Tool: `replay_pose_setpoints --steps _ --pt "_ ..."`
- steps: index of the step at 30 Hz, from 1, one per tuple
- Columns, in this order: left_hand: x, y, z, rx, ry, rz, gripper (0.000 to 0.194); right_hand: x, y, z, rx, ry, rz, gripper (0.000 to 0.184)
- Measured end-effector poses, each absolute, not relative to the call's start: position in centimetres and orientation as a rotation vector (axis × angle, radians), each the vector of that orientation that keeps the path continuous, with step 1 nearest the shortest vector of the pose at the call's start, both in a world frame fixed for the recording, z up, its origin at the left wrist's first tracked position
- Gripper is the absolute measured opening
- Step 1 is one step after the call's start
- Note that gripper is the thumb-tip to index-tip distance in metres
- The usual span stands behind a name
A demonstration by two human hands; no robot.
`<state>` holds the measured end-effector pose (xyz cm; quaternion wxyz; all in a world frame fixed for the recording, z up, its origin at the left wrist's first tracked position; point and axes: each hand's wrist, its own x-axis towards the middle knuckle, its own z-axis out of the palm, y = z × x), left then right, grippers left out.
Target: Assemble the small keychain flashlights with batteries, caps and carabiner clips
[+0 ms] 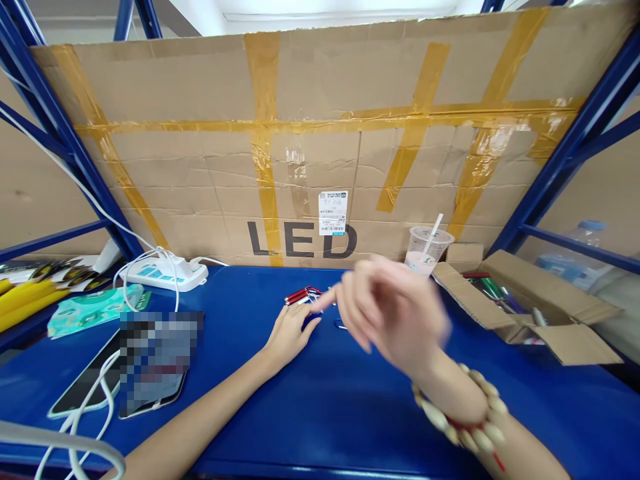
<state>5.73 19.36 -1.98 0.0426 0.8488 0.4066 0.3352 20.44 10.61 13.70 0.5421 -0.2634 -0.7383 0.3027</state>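
My left hand (290,337) rests on the blue tabletop, thumb apart and fingers stretched forward. Its fingertips are at a small cluster of red and silver tube-shaped pieces (296,296) with clip-like loops. Part of the cluster is hidden behind the hands. My right hand (395,313) is raised over the table just to the right, smeared by motion. Its index finger points left toward the cluster, and whether it holds anything does not show. Near its fingertips, a small blue ring-like clip (341,324) lies on the table. A beaded bracelet (467,413) circles the right wrist.
An open cardboard box (515,313) of pens or similar sticks stands right, beside a plastic cup with a straw (427,248). On the left are a power strip (165,272), a green tissue pack (95,310), phones (85,373) and white cables. Tall cardboard (220,180) closes the back.
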Motion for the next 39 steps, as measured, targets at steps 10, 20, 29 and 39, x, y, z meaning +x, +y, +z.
replay_pose_setpoints --steps 10,20,29,39 --pt "5.8 19.2 -1.6 2.525 1.281 1.058 0.011 24.4 21.3 1.7 -1.535 -2.334 -0.069 0.024" --pt "5.7 19.1 -1.6 2.569 1.200 1.022 0.013 25.4 21.5 -0.6 -1.529 -2.284 -0.066 0.020" --pt "5.8 19.3 -1.6 2.586 1.197 0.965 0.015 25.7 21.5 -1.5 -1.464 -2.096 0.173 0.014" --pt "5.9 19.0 -1.4 2.652 1.125 0.865 0.017 25.8 21.7 -2.3 -1.442 -2.020 0.218 0.008"
